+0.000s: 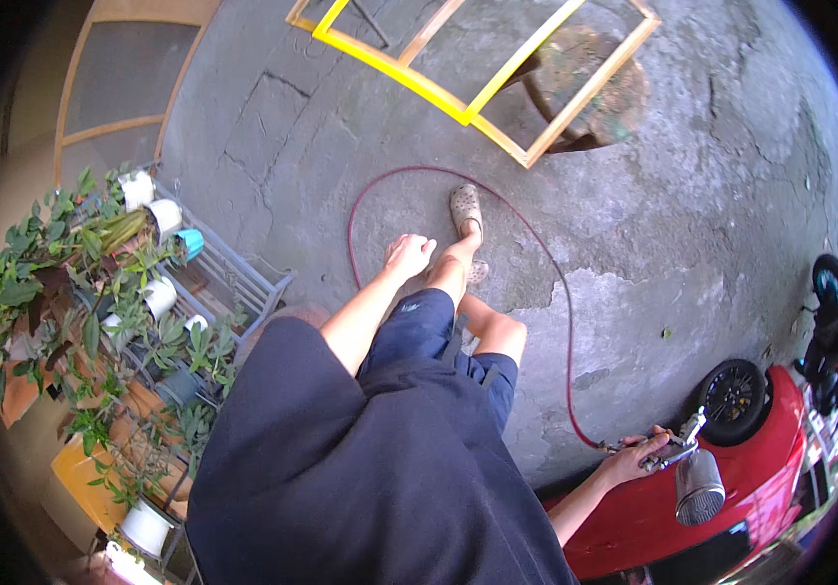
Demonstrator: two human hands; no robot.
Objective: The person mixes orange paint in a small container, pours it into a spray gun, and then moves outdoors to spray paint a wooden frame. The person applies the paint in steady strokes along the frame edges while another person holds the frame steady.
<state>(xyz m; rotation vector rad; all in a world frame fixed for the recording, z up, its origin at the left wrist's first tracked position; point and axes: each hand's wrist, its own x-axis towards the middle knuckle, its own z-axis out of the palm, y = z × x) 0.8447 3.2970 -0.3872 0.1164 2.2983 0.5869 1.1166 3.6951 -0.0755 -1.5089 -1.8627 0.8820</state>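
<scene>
On the right, my right hand (638,456) is wrapped round the handle of a metal spray gun (678,450). A silver paint cup (700,489) hangs beneath the gun. From the gun's rear end a dark red air hose (569,331) runs off and loops across the ground past my feet. My left hand (409,254) hangs in front of my thigh with its fingers curled in and nothing seen in it. Ahead of me, apart from both hands, stands a wooden frame (563,122) with crossbars. Part of it is bright yellow; the rest shows bare wood.
A round, stained stool top (599,88) shows beneath the frame. Potted plants (151,297) crowd a grey metal rack (234,278) at the left. A red car (731,497) and a black wheel (733,400) are close on the right. The concrete floor (653,253) is cracked and patchy.
</scene>
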